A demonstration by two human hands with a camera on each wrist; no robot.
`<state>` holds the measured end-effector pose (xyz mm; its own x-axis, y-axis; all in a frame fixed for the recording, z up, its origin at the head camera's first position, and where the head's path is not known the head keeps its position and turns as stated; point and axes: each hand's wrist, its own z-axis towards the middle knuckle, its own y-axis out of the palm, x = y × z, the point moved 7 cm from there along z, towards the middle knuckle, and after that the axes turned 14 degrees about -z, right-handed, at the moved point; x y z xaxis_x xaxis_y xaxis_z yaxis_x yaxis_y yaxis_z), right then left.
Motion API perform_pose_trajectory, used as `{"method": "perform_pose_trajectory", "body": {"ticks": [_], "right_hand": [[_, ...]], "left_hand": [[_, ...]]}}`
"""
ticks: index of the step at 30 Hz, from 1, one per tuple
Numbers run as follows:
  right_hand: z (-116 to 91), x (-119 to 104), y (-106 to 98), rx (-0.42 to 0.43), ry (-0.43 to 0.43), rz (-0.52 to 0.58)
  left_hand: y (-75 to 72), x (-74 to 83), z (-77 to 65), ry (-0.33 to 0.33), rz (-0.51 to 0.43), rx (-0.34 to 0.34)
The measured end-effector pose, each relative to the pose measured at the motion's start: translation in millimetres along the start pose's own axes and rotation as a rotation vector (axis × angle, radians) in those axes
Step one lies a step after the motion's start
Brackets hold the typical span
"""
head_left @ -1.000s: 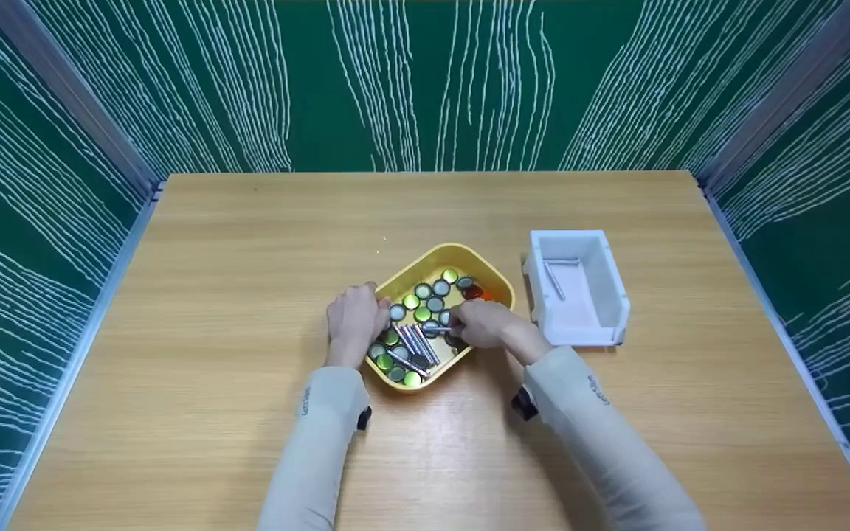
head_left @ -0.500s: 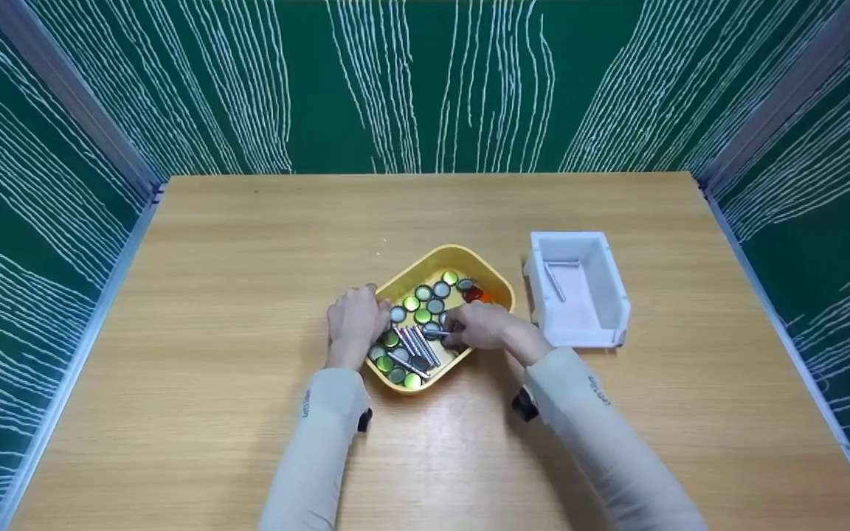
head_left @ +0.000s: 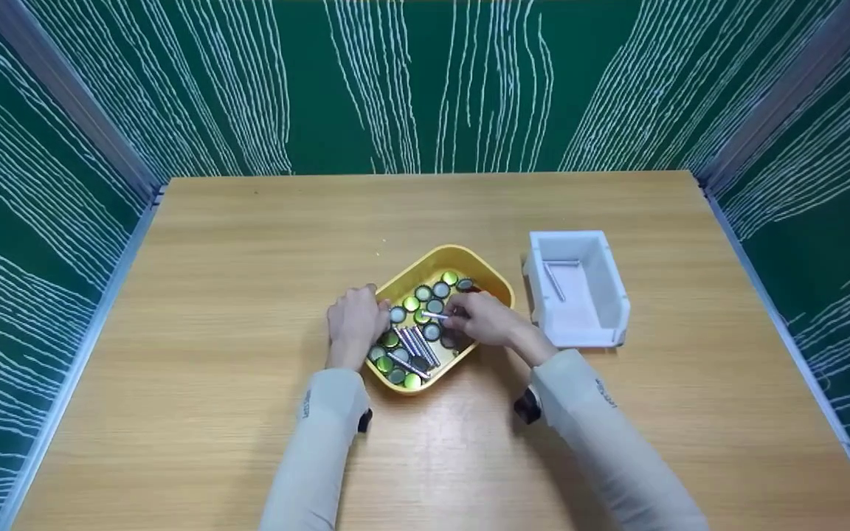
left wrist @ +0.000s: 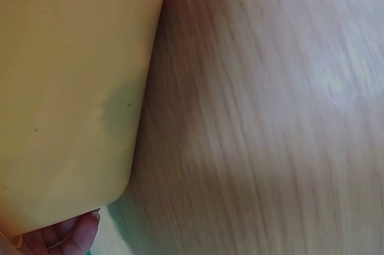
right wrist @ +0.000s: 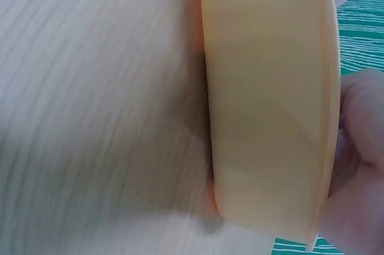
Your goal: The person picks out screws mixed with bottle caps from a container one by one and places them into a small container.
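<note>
In the head view, a yellow container (head_left: pixel 495 273) holds green and grey bottle caps (head_left: pixel 423 293) and several slim silver metal rods (head_left: pixel 414 345). My left hand (head_left: pixel 355 321) grips its left rim, thumb over the edge; in the left wrist view, the fingertips (left wrist: pixel 84 234) curl against the container's wall. My right hand (head_left: pixel 488 317) is over the container's right side and pinches one silver metal rod (head_left: pixel 434 315), held nearly level above the caps. In the right wrist view, the container's wall (right wrist: pixel 270 105) hides the rod and the fingertips.
A white bin (head_left: pixel 613 291) stands right of the yellow container, with two silver rods (head_left: pixel 555 282) on its floor. Both sit on a wooden table (head_left: pixel 263 243). Green walls with white streaks (head_left: pixel 425 88) enclose the back and sides.
My right hand has risen slightly and moved away from me, bringing the pinched rod up off the caps. The left hand and both containers have stayed in place.
</note>
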<state>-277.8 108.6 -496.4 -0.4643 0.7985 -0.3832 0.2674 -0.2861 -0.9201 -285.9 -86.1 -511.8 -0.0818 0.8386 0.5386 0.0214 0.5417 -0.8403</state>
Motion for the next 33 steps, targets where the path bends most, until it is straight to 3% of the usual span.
{"method": "perform_pose_trajectory", "body": {"ticks": [12,18,33], "right_hand": [[-6.3,7.1,-20.6,0.074,0.02,0.278],[-12.5,15.4,-34.9,0.076,0.078,0.377],[-29.6,49.3,-73.7,0.195,0.169,0.453]], "left_hand": [[1.7,0.3,0.2,-0.005,-0.002,-0.019],[1.4,-0.1,0.0,0.0,0.006,-0.013],[1.0,-1.5,0.9,0.007,0.006,0.004]]}}
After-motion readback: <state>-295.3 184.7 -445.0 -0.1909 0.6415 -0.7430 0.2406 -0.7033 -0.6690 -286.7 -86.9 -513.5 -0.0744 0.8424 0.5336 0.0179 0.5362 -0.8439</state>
